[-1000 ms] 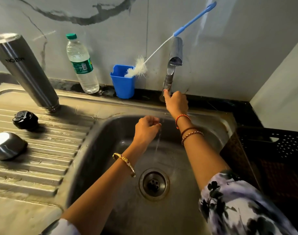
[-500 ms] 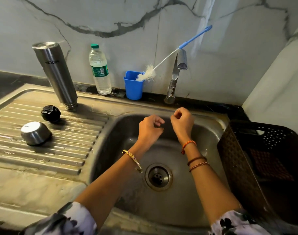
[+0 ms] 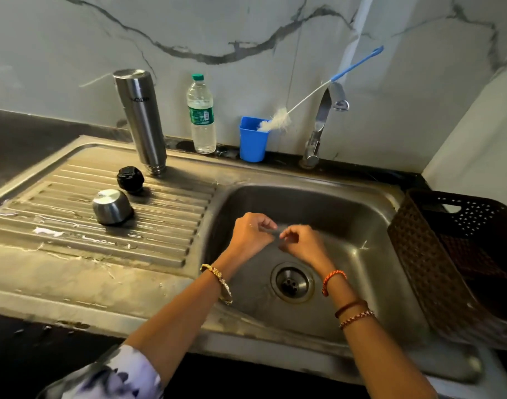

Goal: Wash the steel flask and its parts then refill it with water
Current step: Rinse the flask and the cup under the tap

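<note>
flask [image 3: 141, 116] steel-grey | stopper [image 3: 130, 180] black | cup [image 3: 252, 142] blue | basket [image 3: 436, 254] brown | wall [image 3: 246, 30] white, grey-veined

Right hand [image 3: 299, 243], at the tap [image 3: 322, 122] lever one second before, is now lowered over the sink [image 3: 361, 214] basin, fingers curled. It meets the left hand [image 3: 252, 234], which lies lower and nearer than before. Both hands pinch a small dark item between them; its identity cannot be told.
</note>
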